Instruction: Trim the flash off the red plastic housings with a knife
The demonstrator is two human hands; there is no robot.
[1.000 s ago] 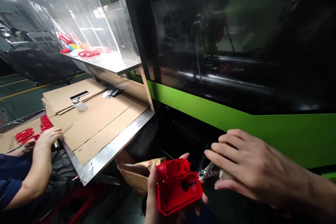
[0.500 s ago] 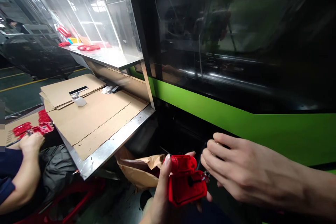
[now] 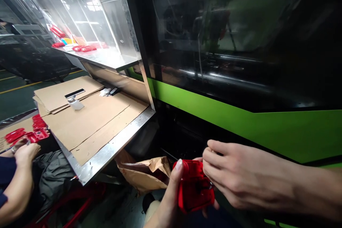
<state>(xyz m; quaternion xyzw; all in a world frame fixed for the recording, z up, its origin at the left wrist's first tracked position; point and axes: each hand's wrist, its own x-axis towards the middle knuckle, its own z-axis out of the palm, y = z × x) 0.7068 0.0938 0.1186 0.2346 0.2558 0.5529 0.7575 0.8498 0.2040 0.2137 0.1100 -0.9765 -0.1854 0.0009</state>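
Observation:
My left hand (image 3: 172,188) grips a small red plastic case (image 3: 195,197) from below and the left side, thumb along its edge. The case lies opened, its two hollow halves facing up. A dark piece with a metallic glint (image 3: 209,186) shows at the right side of the lower half. My right hand (image 3: 231,174) is closed at the right edge of the case, its fingertips pinched together. Whatever those fingers hold is hidden from view. Just left of the case sits an open brown paper bag (image 3: 141,178).
A metal-edged table (image 3: 117,137) covered with cardboard sheets stands at the left, bearing a pale bottle (image 3: 76,104). Beyond it is a shelf (image 3: 117,62) with red parts. A co-worker's hand (image 3: 26,151) handles red pieces at far left. A black and green machine (image 3: 213,103) spans the right.
My right hand has closed in on the case and now overlaps its right edge. The case has shifted slightly right and down. The view has turned slightly, moving the table left.

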